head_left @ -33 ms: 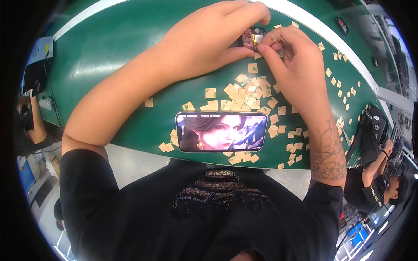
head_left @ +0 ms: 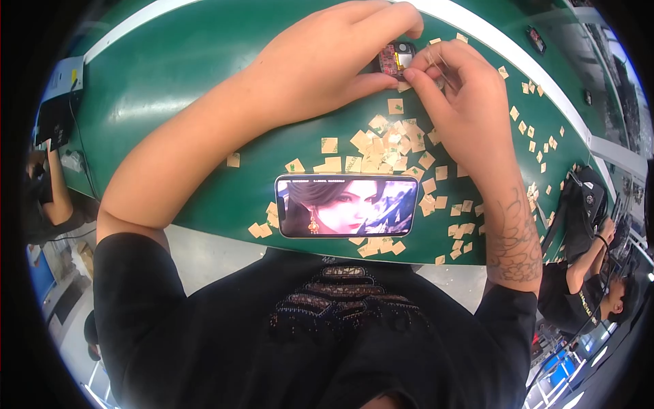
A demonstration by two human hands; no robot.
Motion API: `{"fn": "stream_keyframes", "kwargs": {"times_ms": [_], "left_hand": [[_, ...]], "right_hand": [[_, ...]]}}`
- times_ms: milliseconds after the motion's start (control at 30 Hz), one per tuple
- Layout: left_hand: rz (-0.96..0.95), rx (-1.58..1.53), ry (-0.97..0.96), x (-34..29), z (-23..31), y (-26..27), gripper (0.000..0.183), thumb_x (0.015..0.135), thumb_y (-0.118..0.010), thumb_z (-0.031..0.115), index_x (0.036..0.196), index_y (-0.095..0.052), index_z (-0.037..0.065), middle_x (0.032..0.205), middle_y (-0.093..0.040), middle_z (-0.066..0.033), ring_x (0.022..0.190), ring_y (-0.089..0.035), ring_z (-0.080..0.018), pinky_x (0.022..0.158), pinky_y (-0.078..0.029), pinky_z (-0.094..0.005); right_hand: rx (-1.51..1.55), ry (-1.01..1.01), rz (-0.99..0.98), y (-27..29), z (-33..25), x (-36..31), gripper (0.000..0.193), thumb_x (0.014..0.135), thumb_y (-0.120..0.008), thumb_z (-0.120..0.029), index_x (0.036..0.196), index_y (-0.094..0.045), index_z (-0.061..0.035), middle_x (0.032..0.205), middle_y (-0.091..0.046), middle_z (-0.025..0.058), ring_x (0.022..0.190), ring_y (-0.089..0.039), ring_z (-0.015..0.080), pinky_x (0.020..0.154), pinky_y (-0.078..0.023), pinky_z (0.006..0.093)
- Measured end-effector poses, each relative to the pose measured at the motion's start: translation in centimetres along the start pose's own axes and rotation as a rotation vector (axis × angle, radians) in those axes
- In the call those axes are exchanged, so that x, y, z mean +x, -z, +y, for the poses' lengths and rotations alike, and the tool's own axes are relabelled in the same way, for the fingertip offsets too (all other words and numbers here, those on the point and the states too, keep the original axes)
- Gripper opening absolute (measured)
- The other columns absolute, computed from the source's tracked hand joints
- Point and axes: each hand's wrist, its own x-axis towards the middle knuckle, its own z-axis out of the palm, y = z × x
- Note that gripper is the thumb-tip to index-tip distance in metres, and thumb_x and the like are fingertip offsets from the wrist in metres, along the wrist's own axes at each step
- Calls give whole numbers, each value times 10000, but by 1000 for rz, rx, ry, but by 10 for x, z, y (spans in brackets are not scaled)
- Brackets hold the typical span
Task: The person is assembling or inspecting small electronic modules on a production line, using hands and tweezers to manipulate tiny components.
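Near the far edge of the table lies a small open electronic device (head_left: 390,66) with a red circuit board, a silvery block and a yellow strip inside a dark casing. My left hand (head_left: 334,58) grips it from the left, thumb at its near edge and fingers curled past its far edge. At its right side, my right hand (head_left: 466,92) is closed in a pinch, thumb and index fingertips touching the device's near right corner. Something thin and clear shows between the right fingers; what it is I cannot make out. The fingers hide part of the casing.
Square beige stickers (head_left: 371,162) lie heaped and scattered over the green table (head_left: 157,75). A phone (head_left: 347,206) playing a picture stands near the front edge. Another small device (head_left: 536,39) lies beyond the white rail at right. Other people sit at both sides, near a black bag (head_left: 584,204).
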Motion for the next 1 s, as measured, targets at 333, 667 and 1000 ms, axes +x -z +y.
{"fn": "stream_keyframes", "kwargs": {"times_ms": [333,667,1000], "left_hand": [[-10,27,-9,2,5,0,449,845,-795,117,1228,-567,62,1131,-635,-168,1082,-642,-387,908,-535,-434],[23,-4,-41,3,8,4,464,810,-810,79,1220,-593,50,1077,-618,-167,1011,-639,-382,873,-540,-407],[22,-241,214,4,18,10,367,929,-756,45,1254,-588,24,1008,-672,-105,816,-653,-162,707,-523,-284]], "right_hand": [[-32,6,-9,0,-2,-1,118,886,-764,-68,949,-702,10,883,-686,126,794,-695,253,726,-557,368],[91,-198,24,10,4,5,113,927,-754,-91,976,-720,5,834,-705,33,649,-583,93,588,-455,272],[424,-253,-21,14,-2,2,87,987,-723,-60,1012,-685,14,935,-658,-21,817,-563,7,701,-433,165]]}}
